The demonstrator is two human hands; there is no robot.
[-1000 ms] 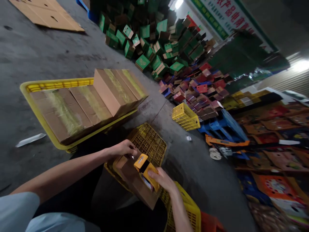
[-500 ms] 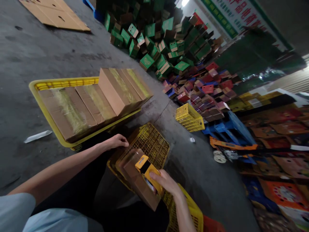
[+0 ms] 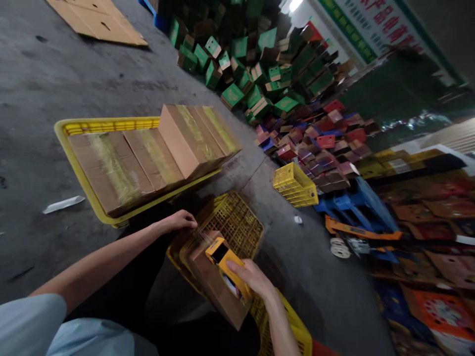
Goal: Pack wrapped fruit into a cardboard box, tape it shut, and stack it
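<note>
Just beneath the right hand [image 3: 256, 278], closed around a yellow-and-black plastic tape dispenser [image 3: 230, 260], lies a brown oblong cardboard box [image 3: 218, 287], its long axis slanting up-left toward the farther left hand [image 3: 181, 220], whose fingertips pinch what seems, dimly, a clear tape strip [image 3: 204, 237].

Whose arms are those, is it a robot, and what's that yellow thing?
No robot here! They are a person's bare arms, seen by a camera worn on that person's head, looking forward and down. The right hand holds the yellow thing, a tape dispenser, at a cardboard box. The left hand pinches a clear strip of tape. Ahead on the left, a yellow crate holds taped boxes. Farther off are piled green boxes.
</note>
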